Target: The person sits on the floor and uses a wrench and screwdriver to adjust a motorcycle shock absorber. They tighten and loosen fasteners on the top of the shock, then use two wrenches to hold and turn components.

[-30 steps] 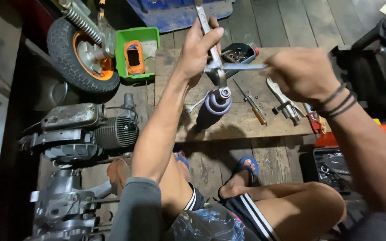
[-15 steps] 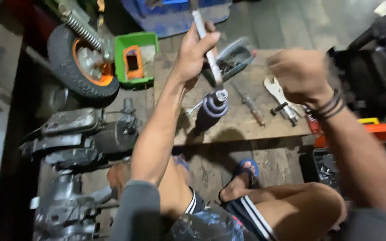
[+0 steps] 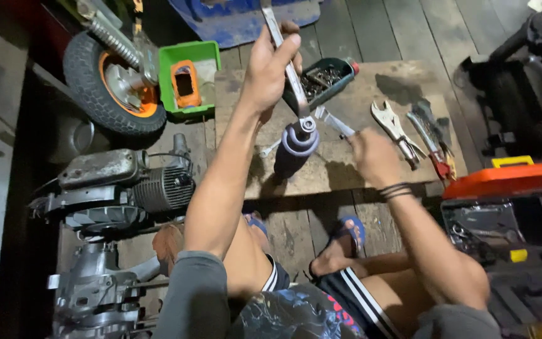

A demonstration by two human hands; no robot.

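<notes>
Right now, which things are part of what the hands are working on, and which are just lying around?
In hand:
left hand gripping the long wrench
purple shock absorber under the wrench
right hand holding a smaller wrench

Lying about:
locking pliers
tray of small parts
green box
wheel
engine
orange toolbox

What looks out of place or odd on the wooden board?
Nothing is spilled or broken. The only odd thing is the dark can of small metal parts: it lies tilted behind the left hand, which holds a wrench on the purple cylinder. The pliers lie loose.
</notes>
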